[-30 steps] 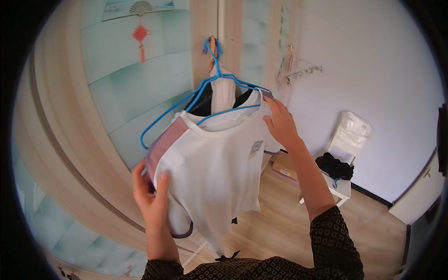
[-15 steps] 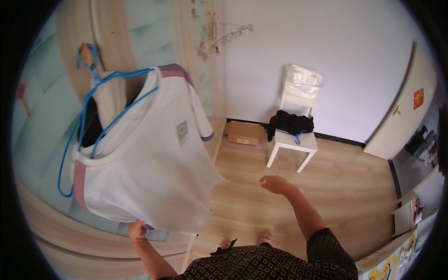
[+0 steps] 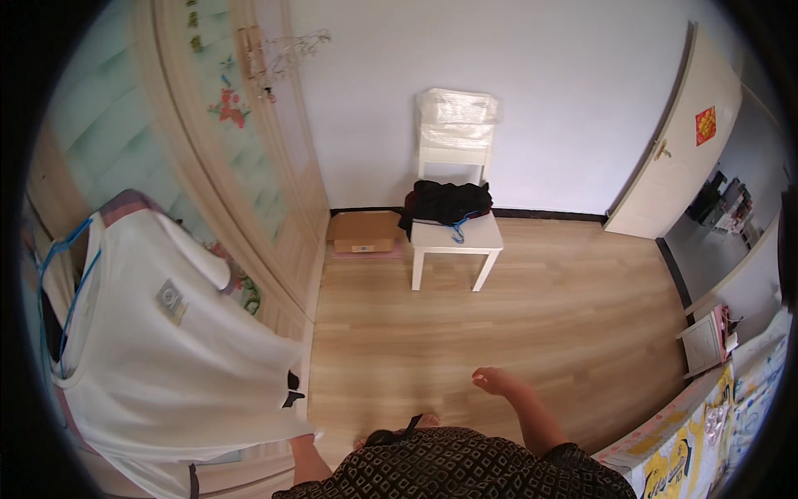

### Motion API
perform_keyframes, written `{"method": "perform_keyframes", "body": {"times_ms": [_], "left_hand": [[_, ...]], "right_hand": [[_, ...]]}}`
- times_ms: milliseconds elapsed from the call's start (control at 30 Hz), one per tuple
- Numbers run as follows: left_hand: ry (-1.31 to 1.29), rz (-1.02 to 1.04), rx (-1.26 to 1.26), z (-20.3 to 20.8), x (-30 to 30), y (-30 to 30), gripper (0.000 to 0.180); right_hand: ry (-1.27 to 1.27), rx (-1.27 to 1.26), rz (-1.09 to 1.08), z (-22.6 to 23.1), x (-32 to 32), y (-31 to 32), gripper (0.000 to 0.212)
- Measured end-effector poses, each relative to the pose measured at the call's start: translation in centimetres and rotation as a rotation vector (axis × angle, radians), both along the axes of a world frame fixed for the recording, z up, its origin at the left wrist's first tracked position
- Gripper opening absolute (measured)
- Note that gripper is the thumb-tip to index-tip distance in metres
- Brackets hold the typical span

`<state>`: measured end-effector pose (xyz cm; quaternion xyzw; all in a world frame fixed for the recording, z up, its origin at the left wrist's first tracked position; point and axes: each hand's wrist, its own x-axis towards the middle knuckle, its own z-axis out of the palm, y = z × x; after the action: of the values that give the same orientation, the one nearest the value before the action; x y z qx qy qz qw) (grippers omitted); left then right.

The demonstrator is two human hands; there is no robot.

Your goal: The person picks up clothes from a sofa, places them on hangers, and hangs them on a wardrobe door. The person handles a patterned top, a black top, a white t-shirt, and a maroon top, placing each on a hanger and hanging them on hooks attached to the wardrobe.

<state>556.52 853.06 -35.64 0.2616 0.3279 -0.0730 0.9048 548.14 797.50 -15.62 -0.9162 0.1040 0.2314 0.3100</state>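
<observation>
A white T-shirt [image 3: 191, 333] with mauve shoulder panels and a grey chest patch hangs on a blue hanger [image 3: 79, 291] at the left, in front of the wardrobe doors. My left hand [image 3: 306, 445] is at the shirt's lower hem; the cloth covers most of its fingers, so its grip does not show. Black cloth [image 3: 293, 389] peeks out past the hem. Over the floor to the right of my body, my right hand [image 3: 492, 381] is held with curled fingers. A tiny pale spot shows at its fingertips, too small to name.
A white chair [image 3: 457, 241] by the far wall bears dark clothes [image 3: 451, 202] and another blue hanger [image 3: 460, 231]. Beside it lies a cardboard box [image 3: 363, 231]. The wardrobe [image 3: 278, 166] lines the left; a door [image 3: 673, 141] stands ajar at the right, with a patterned bedcover [image 3: 673, 449] nearer.
The view has turned right, so the shirt sits farther left and lower. My left hand now shows at the hem's right corner instead of by the sleeve. My right hand remains curled.
</observation>
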Motion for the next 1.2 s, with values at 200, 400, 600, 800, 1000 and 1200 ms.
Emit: {"method": "perform_keyframes", "body": {"times_ms": [200, 400, 600, 800, 1000, 1200], "left_hand": [[0.38, -0.477, 0.338, 2.6, 3.5, -14.9, 0.013], [0.327, -0.735, 0.618, 7.0, 10.0, -21.9, 0.014], [0.306, -0.73, 0.582, 6.6, 19.3, -29.6, 0.012], [0.045, -1.099, 0.768, 9.7, 28.7, -41.4, 0.019], [-0.152, -1.42, 0.821, 10.6, 35.4, -52.1, 0.02], [-0.146, -1.436, 0.74, 8.4, 38.8, -57.3, 0.02]], "right_hand": [[0.031, 0.11, -0.075, -0.9, 0.0, -4.7, 0.033], [-0.02, 0.198, -0.092, -1.6, 3.8, -8.5, 0.031], [0.022, 0.202, -0.092, -1.7, 11.2, -13.6, 0.029], [0.034, 0.191, -0.019, -2.9, 21.0, -19.2, 0.029], [0.048, 0.164, 0.002, -4.3, 30.5, -23.1, 0.026], [0.019, 0.007, 0.245, -7.1, 38.9, -29.3, 0.027]]}}
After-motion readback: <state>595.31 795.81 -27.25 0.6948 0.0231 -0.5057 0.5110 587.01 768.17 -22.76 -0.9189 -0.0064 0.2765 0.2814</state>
